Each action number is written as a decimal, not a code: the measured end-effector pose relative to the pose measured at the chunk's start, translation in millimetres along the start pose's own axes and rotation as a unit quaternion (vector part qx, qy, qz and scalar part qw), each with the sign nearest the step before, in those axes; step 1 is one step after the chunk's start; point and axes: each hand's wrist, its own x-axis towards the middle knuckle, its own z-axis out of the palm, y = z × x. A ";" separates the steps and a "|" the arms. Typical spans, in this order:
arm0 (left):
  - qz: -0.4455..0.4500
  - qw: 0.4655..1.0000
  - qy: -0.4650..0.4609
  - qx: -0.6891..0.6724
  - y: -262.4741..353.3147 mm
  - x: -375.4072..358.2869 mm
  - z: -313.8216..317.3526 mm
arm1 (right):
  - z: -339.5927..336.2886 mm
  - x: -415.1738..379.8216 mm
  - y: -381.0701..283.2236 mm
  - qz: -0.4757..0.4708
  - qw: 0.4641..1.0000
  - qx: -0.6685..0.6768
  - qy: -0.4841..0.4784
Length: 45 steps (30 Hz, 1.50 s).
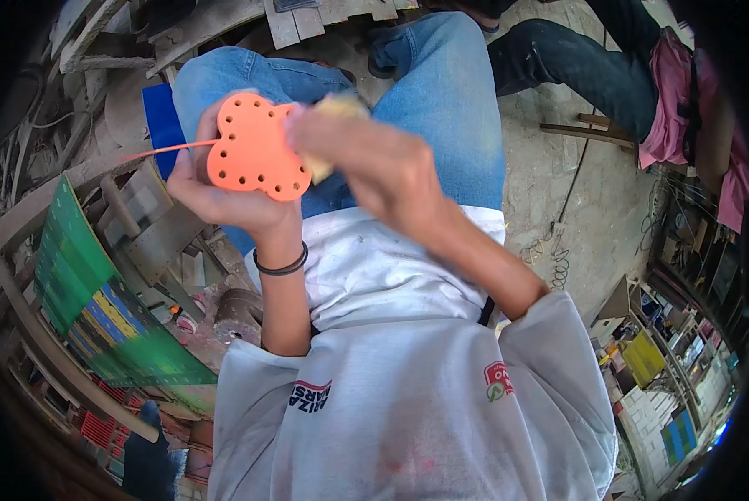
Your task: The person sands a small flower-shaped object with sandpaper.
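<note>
An orange scalloped piece (pixel 253 154), flat with a row of dark holes along its edge, rests in my left hand (pixel 224 196). The fingers and thumb wrap round it from behind and below, above a black wristband. A thin orange strip (pixel 170 149) runs leftward from the piece's edge. My right hand (pixel 366 159), blurred by motion, is closed on a yellowish pad or cloth (pixel 341 107) at the right side of the orange piece. The fingertips are smeared, so their exact contact cannot be made out.
Below the hands are my jeans (pixel 449 108) and white shirt (pixel 391 376). A green panel (pixel 99 284) and wooden frames stand at left. Another person's dark-trousered leg (pixel 566 63) and pink garment (pixel 665 96) are at upper right, beside a wooden stool (pixel 596 131). A cable crosses the floor (pixel 533 179).
</note>
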 end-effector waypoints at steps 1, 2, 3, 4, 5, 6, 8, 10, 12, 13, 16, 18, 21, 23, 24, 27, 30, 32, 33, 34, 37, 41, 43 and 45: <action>0.006 1.000 0.001 0.028 1.7 0.4 -1.0 | 1.2 -2.2 -8.4 0.000 1.000 0.006 -0.024; 0.004 0.999 0.001 0.031 3.1 0.0 -2.1 | 2.1 -1.9 -12.7 -0.019 0.999 0.035 -0.023; -0.022 0.999 -0.011 -0.027 3.6 0.6 -1.5 | 1.6 -0.4 -6.1 -0.020 0.999 0.035 -0.024; -0.047 0.995 -0.021 -0.087 3.3 0.6 -1.1 | -0.2 1.9 6.5 0.000 1.000 0.011 -0.009; -0.048 0.995 -0.019 -0.088 1.1 0.3 -2.3 | -1.8 2.3 13.6 0.021 1.000 -0.012 0.005; -0.060 0.990 -0.037 -0.123 -1.3 1.7 -3.0 | -2.7 4.0 13.3 0.014 1.000 -0.025 0.004; -0.068 0.984 -0.056 -0.154 -0.6 5.4 -3.3 | 0.5 -0.7 -7.5 0.000 1.000 0.006 -0.011; -0.041 0.997 0.039 -0.050 5.1 5.8 0.0 | -3.2 -2.2 -13.2 -0.011 0.998 0.033 -0.045; -0.058 0.996 0.028 -0.061 2.4 2.8 3.0 | -4.1 5.2 7.3 0.002 1.000 0.009 -0.022; -0.074 0.995 0.016 -0.071 1.4 1.9 3.9 | -4.4 7.8 12.8 0.015 1.000 -0.013 0.003; -0.045 0.998 0.023 -0.033 3.0 5.7 -0.1 | -3.0 -0.7 -9.9 0.025 0.999 0.010 -0.028; -0.048 0.997 0.032 -0.047 2.2 3.7 4.8 | -5.1 1.4 -3.4 0.009 1.000 -0.002 -0.023; -0.058 0.996 0.046 -0.052 0.3 1.7 5.8 | -3.3 6.3 11.8 0.014 1.000 -0.002 -0.006; -0.064 0.996 0.054 -0.037 1.5 2.1 3.7 | -1.1 1.4 -0.8 0.014 1.000 0.002 -0.021; -0.072 0.994 0.054 -0.058 2.2 1.6 2.8 | -1.7 1.4 -0.2 0.005 1.000 -0.002 -0.020; -0.079 0.994 0.054 -0.054 3.4 0.4 7.1 | -7.7 3.8 15.2 0.008 1.000 -0.019 -0.014; -0.093 0.991 0.048 -0.086 4.2 6.2 -0.5 | -5.8 -1.3 1.4 -0.020 0.999 0.003 -0.050; -0.110 0.981 0.038 -0.154 0.2 8.1 -1.0 | -8.1 0.7 12.6 -0.006 0.999 -0.005 -0.043; -0.107 0.985 0.049 -0.125 -1.4 7.8 1.7 | -9.7 1.3 16.0 0.009 0.999 -0.011 -0.036; -0.103 0.988 0.061 -0.095 -2.4 7.3 2.8 | -10.7 -0.4 13.9 0.009 0.999 -0.012 -0.037; -0.143 0.975 0.027 -0.167 -1.2 11.9 -3.4 | -9.8 -2.3 -3.2 -0.012 0.997 0.009 -0.071; -0.118 0.980 0.072 -0.144 -1.8 10.9 2.5 | -12.9 6.7 18.0 0.008 0.999 -0.034 -0.034; -0.142 0.973 0.077 -0.163 -0.5 12.2 2.9 | -14.5 6.8 8.3 0.004 0.998 -0.049 -0.043; -0.141 0.975 0.087 -0.149 0.1 12.6 -3.2 | -13.1 0.7 -8.4 -0.012 0.997 -0.012 -0.074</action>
